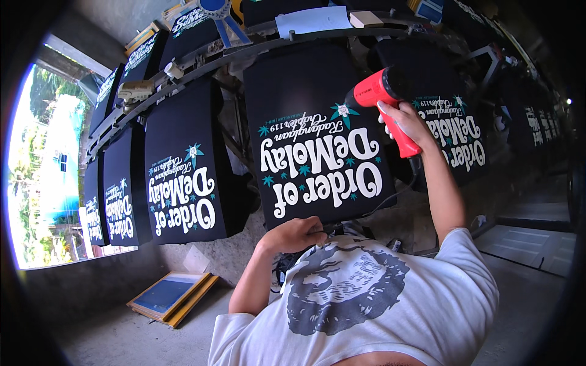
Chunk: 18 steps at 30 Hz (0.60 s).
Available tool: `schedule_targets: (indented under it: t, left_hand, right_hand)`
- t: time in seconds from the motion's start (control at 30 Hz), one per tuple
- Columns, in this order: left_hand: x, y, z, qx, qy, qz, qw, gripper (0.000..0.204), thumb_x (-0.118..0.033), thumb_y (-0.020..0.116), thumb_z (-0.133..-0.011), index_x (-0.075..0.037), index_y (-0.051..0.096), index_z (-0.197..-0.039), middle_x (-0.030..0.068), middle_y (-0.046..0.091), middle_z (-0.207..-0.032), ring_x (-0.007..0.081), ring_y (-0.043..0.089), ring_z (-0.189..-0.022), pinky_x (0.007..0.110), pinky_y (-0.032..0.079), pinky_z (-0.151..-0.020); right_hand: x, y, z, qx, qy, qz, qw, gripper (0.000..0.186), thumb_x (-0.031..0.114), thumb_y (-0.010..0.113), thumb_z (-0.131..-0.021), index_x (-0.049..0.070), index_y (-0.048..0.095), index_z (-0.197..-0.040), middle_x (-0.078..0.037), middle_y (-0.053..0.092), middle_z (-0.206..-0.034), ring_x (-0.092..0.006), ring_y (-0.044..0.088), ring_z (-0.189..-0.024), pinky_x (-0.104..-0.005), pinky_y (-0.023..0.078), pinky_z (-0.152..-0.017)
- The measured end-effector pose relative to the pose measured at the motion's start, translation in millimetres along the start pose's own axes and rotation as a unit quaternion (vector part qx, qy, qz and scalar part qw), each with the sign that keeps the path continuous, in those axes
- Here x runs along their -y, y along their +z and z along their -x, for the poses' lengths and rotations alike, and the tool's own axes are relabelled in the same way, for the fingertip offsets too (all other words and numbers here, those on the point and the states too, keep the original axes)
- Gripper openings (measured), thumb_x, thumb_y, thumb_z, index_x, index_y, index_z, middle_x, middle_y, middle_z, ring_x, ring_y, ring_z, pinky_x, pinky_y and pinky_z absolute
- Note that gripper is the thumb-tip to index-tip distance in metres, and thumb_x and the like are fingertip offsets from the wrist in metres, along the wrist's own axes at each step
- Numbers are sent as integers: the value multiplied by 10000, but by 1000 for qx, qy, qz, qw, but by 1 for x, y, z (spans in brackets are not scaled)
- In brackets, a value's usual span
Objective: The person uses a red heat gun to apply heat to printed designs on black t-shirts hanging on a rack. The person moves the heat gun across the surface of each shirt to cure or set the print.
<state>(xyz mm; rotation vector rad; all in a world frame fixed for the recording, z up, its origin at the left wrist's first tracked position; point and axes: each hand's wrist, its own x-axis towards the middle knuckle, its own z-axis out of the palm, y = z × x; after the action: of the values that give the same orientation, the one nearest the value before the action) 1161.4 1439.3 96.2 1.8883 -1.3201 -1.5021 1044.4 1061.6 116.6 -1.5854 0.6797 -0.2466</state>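
Observation:
My right hand is wrapped round the handle of a red hair dryer with a black nozzle and a black rear end. The nozzle points left, over a black T-shirt stretched on a board in front of me. White lettering with small teal leaves covers the shirt's near half, upside down from here. A white and teal flower print lies just below the nozzle. My left hand rests at the shirt's near edge, its fingers curled in; whatever they hold, if anything, is hidden.
Similar printed black shirts on boards stand to the left and right. A metal rail runs behind them, bearing a pale blue sheet and a small white block. Framed screens lie on the floor at left.

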Motion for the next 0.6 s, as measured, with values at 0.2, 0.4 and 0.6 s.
schedule_targets:
  t: [0.2, 0.4, 0.6]
  left_hand:
    - [-5, -1, 1, -4, -7, -9, 1000, 391, -410, 645, -1028, -32, 646, -1128, 177, 752, -960, 341, 730, -897, 415, 544, -796]
    - [4, 4, 3, -1, 4, -3, 1000, 399, -417, 642, -1029, -32, 642, -1133, 178, 752, -958, 339, 730, -897, 413, 543, -794]
    - [2, 3, 7, 3, 4, -2, 1000, 417, -430, 640, -1029, -27, 640, -1138, 174, 755, -963, 345, 731, -911, 419, 543, -804]
  right_hand:
    - [-1, -5, 3, -9, 18, 0, 1000, 397, 422, 676, -1005, 66, 645, -1178, -28, 655, -823, -99, 603, -605, -264, 512, -539]
    - [7, 0, 25, 24, 29, -3, 999, 405, 427, 680, -1001, 64, 639, -1176, -31, 658, -830, -101, 609, -613, -263, 514, -543]
    - [1, 9, 29, -11, 24, -9, 1000, 378, 415, 689, -998, 64, 641, -1131, -14, 651, -819, -91, 597, -595, -259, 505, -535]
